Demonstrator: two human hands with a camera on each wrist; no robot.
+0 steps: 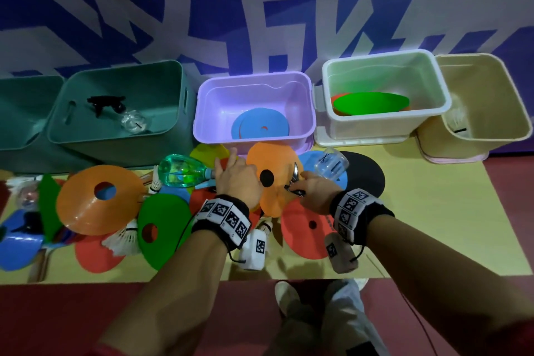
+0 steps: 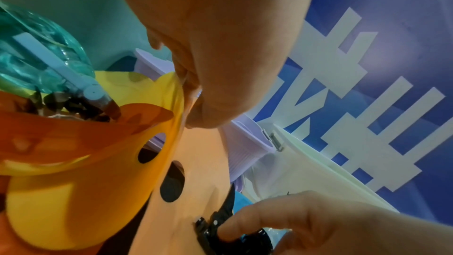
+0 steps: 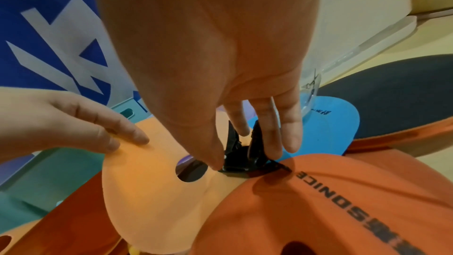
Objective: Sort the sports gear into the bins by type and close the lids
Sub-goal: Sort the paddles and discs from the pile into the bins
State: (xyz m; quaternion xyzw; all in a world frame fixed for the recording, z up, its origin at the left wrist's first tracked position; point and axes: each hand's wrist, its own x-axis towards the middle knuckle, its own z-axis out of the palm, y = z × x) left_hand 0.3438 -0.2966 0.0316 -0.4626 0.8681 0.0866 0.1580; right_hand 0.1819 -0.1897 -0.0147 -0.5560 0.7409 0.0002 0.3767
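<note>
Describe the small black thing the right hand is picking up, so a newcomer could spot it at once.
Start at the lilac bin in the middle of the row. Just in front lies a flat orange disc. At its right edge the right hand pinches a black clip, small, hard and angular among broad, colourful discs.

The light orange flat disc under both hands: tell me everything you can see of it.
The light orange disc is a thin, flat, matte round marker, seemingly flexible foam or rubber, with one round hole near its middle. It lies tilted atop the pile before the purple bin, overlapping a red disc and a blue disc. The left hand holds its left edge, fingers on top. The right hand pinches a small black clip resting on its right part.
</note>
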